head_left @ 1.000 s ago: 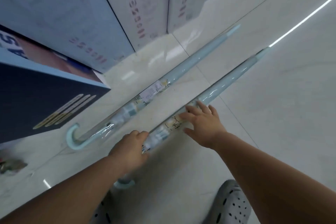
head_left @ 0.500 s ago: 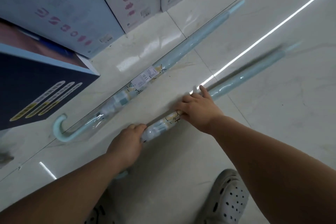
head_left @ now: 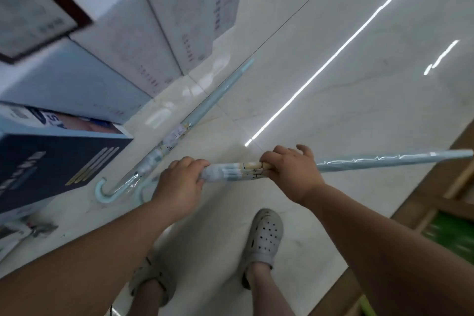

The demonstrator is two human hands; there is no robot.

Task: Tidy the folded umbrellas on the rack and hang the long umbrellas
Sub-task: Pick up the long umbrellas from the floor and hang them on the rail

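L hand [head_left: 179, 183] & R hand [head_left: 291, 173] lifted near umbrella [head_left: 384, 161] off floor [head_left: 346, 115], swung its tip rightward, no longer parallel w/ 2nd umbrella [head_left: 205, 108]. R hand's fingers, flat before, curled round it.

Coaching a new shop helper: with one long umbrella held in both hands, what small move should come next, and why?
Probably carry the held umbrella to its hanging spot. The left hand and right hand both grip it, clear of the floor; the other umbrella lies by the boxes and can wait.
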